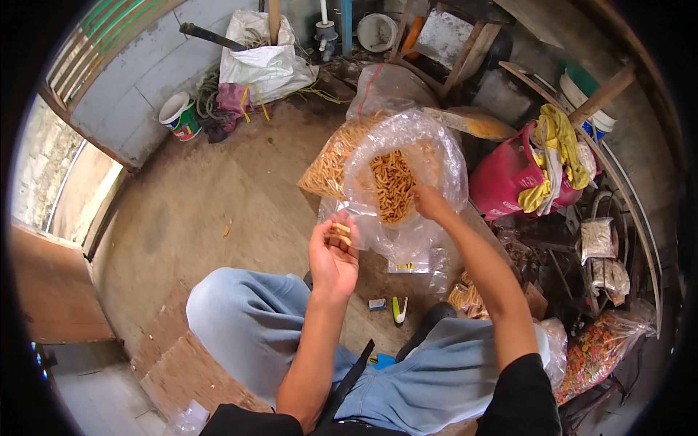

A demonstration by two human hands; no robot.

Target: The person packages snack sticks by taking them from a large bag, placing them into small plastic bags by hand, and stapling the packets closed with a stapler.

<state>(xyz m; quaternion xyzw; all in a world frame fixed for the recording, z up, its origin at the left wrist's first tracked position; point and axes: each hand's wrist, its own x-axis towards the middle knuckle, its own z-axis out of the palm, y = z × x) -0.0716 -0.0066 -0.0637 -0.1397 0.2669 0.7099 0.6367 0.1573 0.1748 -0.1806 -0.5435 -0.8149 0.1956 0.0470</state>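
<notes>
My left hand (334, 254) is palm up, fingers curled round a few pale snack pieces (340, 231), just left of the open plastic bag. The large clear bag (454, 163) stands open in front of me, with many brown stick-shaped snacks (392, 185) inside. My right hand (432, 203) is at the right side of the snacks, its fingers bent together; whether they hold a piece is too small to tell. Another bag of lighter snacks (327, 163) leans against the open bag on its left.
A green stapler (399, 311) and a small box (376, 304) lie on the floor before my legs. Flat plastic packets (418, 265) lie below the bag. A pink tub (505, 178) with cloths stands right; a white bucket (177, 115) and white sack (265, 73) stand back left.
</notes>
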